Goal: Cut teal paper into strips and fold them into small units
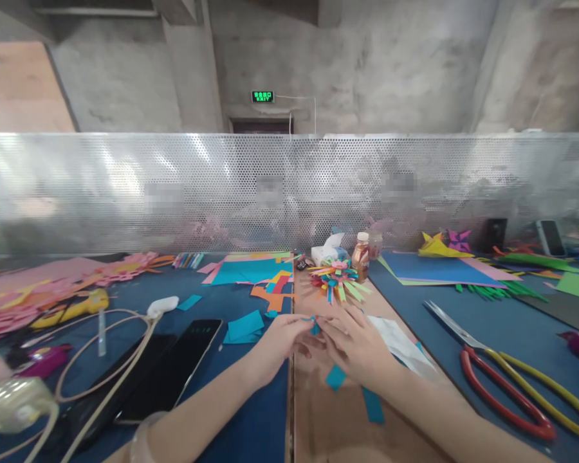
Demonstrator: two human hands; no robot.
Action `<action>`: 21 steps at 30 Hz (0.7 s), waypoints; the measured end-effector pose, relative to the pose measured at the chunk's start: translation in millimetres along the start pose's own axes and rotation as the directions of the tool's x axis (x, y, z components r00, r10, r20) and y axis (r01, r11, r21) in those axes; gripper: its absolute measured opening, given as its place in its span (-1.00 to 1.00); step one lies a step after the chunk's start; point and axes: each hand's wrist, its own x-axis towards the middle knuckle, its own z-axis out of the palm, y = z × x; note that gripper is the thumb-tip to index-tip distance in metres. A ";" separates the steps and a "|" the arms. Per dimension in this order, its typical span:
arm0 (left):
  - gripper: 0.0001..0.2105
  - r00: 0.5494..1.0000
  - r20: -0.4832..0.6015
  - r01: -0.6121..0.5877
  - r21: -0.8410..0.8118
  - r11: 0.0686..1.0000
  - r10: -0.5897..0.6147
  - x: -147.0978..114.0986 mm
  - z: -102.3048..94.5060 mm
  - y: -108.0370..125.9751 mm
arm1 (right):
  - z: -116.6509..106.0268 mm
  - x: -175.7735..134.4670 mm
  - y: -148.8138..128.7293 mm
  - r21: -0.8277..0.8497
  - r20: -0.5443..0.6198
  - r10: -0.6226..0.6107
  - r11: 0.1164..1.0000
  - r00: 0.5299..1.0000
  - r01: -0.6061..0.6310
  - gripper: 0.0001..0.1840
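Between my two hands is a small piece of blue paper [314,326], pinched at the fingertips. My left hand [284,335] closes on it from the left. From the right, my right hand [356,341] grips the same piece, its fingers curled and partly hiding it. Below the hands a blue paper scrap [335,377] and a longer blue strip [373,405] lie on the brown board [318,431]. Left of my left hand rest several blue paper squares [244,326]. A multicoloured paper flower [336,276] stands just beyond my hands.
Large scissors [496,366] lie partly spread at right. On the left are a phone [171,370], a looped cable [103,386] and a yellow tool [72,308]. A bottle [361,257] and a tissue pack [327,251] stand before a perforated metal screen [222,193].
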 end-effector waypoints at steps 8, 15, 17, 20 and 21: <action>-0.78 1.000 -0.008 0.022 0.012 1.000 -0.022 0.9 -3.6 -2.0 | 1.7 -3.8 4.8 0.004 0.083 -0.103 0.995 0.991 0.103 -0.66; -0.77 0.998 0.022 -0.065 0.178 0.982 0.062 -0.2 2.8 -1.8 | 7.2 -6.7 5.1 0.288 -0.061 0.131 0.952 0.990 -0.108 -0.72; -0.78 0.997 0.027 -0.082 0.221 0.972 0.078 1.0 2.9 -3.2 | 7.5 -3.1 2.8 0.406 -0.046 0.241 0.891 0.969 -0.202 -0.78; -0.81 0.994 0.009 -0.106 0.262 0.959 0.108 2.9 2.7 -4.8 | 6.6 2.6 -2.1 0.540 0.052 0.362 0.774 0.931 -0.331 -0.82; -0.81 0.993 0.002 -0.114 0.268 0.957 0.117 3.4 2.6 -5.2 | 6.3 3.8 -3.4 0.566 0.075 0.398 0.738 0.914 -0.368 -0.83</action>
